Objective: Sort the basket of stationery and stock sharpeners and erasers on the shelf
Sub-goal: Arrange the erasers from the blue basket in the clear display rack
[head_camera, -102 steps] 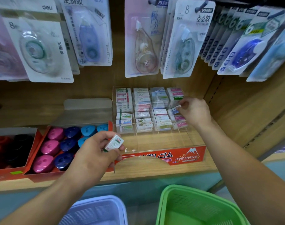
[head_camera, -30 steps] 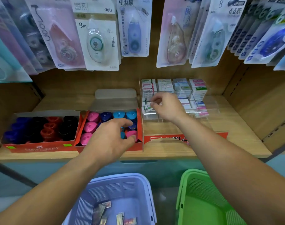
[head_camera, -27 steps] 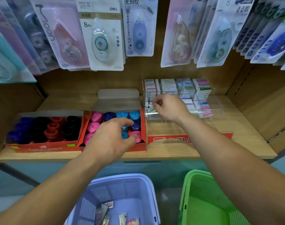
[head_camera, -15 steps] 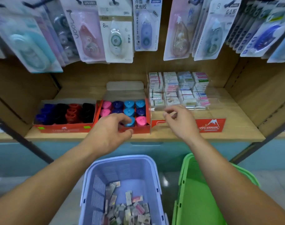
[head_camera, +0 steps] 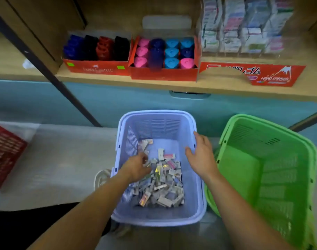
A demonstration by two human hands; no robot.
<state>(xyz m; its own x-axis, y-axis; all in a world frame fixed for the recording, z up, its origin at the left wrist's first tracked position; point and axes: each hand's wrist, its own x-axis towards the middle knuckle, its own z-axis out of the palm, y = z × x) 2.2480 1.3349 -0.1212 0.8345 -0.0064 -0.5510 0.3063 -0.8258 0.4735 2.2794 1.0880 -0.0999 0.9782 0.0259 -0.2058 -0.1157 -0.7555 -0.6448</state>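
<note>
Both hands dropped from the shelf (head_camera: 172, 86) into the lavender basket (head_camera: 159, 220); camera tilted down too. Left hand (head_camera: 136, 169) is in the pile of small packaged erasers (head_camera: 163, 184) on the basket floor, fingers curled into the pile, can't tell if it has one. Right hand (head_camera: 201, 157) is flat and spread, holding nothing, against the basket's right wall. Green basket (head_camera: 262, 177) sits just right of it. On the shelf: two red sharpener boxes (head_camera: 163, 74), clear eraser display (head_camera: 244, 33) to their right.
</note>
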